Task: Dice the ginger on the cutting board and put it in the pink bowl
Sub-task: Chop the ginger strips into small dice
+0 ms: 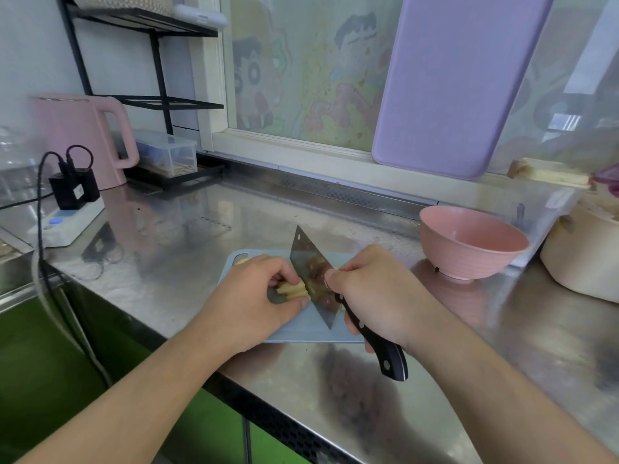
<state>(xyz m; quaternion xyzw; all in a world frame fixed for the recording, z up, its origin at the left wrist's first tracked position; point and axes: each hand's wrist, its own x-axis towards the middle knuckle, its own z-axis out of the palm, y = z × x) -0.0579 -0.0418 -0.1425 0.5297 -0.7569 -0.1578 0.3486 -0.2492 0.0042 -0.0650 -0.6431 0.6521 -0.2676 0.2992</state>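
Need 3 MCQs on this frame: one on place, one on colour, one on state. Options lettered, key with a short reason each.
1. Where does the pink bowl stand relative to the cutting board?
A. To its right on the counter
B. On the black shelf
C. On the board itself

2. What colour is the knife handle?
A. Pink
B. Black
C. Green

3. What is the left hand doing?
A. Resting flat on the counter
B. Lifting the bowl
C. Holding the ginger at the blade

Key: 1 A, the bowl sits on the steel counter right of the board. 2 B, the handle in the right hand is black. 3 C, its curled fingers hold the ginger strips beside the blade.
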